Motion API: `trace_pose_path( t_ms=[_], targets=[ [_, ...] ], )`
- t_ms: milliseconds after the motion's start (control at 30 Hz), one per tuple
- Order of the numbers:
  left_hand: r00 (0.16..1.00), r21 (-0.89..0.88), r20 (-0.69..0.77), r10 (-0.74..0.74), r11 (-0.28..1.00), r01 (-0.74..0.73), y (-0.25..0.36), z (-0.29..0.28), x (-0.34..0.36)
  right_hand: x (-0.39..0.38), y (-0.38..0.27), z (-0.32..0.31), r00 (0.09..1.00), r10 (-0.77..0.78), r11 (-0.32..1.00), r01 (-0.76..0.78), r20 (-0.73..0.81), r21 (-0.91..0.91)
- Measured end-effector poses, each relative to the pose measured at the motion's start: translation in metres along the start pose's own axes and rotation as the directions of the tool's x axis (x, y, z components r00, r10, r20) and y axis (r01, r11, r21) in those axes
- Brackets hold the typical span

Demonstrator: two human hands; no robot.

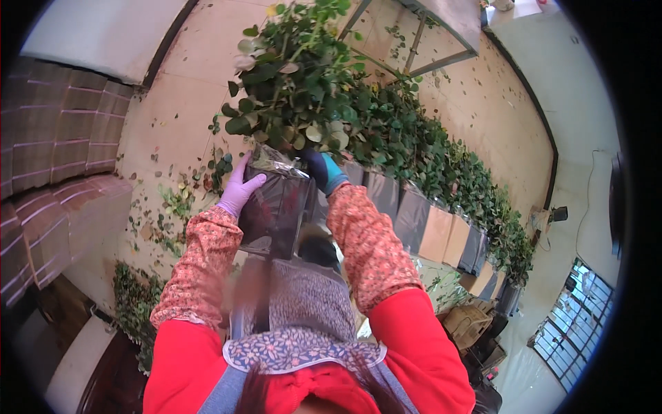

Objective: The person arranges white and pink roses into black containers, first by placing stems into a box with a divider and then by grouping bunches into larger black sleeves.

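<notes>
A wrapped bunch of leafy stems [274, 207] is held upright in front of me, its lower part in a dark sleeve under shiny clear plastic. Green leaves [289, 96] spread from its far end. My left hand [240, 186], in a lilac glove, grips the sleeve's left edge, thumb over the near face. On the other side, my right hand [322, 170], in a black and teal glove, closes on the sleeve's upper right edge, its fingertips partly hidden by leaves.
A row of similar bunches in dark and brown sleeves [434, 231] runs off to the right, leaves outward. Flat brown bundles [69, 131] are stacked at left. A metal-legged table [441, 58] stands beyond. Fallen leaves litter the floor [186, 90]. A crate [466, 324] sits at lower right.
</notes>
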State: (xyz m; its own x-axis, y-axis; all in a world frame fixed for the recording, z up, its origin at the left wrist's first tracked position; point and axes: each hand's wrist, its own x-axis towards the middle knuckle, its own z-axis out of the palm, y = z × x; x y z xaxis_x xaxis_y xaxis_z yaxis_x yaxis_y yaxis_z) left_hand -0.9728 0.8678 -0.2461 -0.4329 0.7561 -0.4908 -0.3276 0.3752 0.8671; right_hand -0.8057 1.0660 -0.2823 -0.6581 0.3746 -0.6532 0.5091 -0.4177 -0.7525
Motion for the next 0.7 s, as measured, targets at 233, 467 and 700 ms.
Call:
trace_pose_path(
  t_ms=[233,467,700],
  targets=[
    [0.973,0.283,0.07,-0.221,0.94,0.193,-0.12,0.018,0.108,0.108,0.094,0.0,0.787,0.281,0.956,-0.184,-0.549,0.226],
    [0.97,0.17,0.137,-0.203,0.969,0.179,-0.162,0.014,0.149,0.057,0.092,0.039,0.696,-0.488,0.811,0.139,-0.527,-0.568],
    [0.885,-0.218,0.102,-0.455,0.858,0.466,-0.157,-0.006,0.143,0.06,0.069,0.046,0.74,-0.28,0.937,0.071,-0.611,-0.343]
  ],
)
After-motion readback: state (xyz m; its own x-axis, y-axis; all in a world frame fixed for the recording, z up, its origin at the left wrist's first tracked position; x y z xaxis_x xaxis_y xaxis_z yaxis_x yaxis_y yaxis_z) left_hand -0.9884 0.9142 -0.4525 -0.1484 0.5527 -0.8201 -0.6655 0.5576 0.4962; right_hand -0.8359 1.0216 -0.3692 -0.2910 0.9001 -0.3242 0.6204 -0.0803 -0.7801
